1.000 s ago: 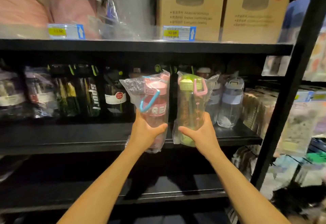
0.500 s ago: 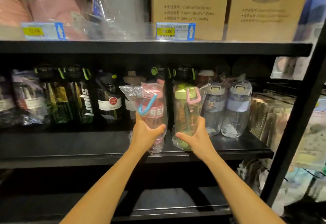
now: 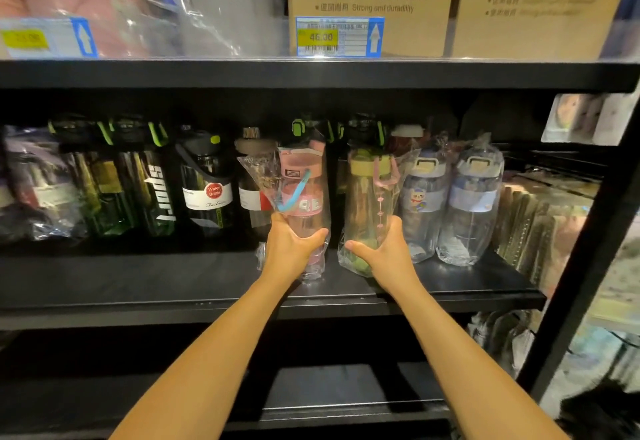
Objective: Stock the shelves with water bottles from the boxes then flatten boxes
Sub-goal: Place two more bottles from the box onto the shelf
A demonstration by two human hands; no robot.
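Left hand (image 3: 291, 249) curled round lower body of pink bottle (image 3: 303, 193), right hand (image 3: 384, 252) curled round lower body of green bottle (image 3: 367, 197); both bottles upright, in clear bags, side by side at shelf (image 3: 173, 283) front. Bases look set down, but crumpled bag bottoms hide contact, can't be sure. Dark bottles (image 3: 207, 183) just left, blue bottles (image 3: 474, 204) just right. Step: stocking, placing this pair. Next move likely needs both slid back level with the row, then released without tipping; boxes not in view
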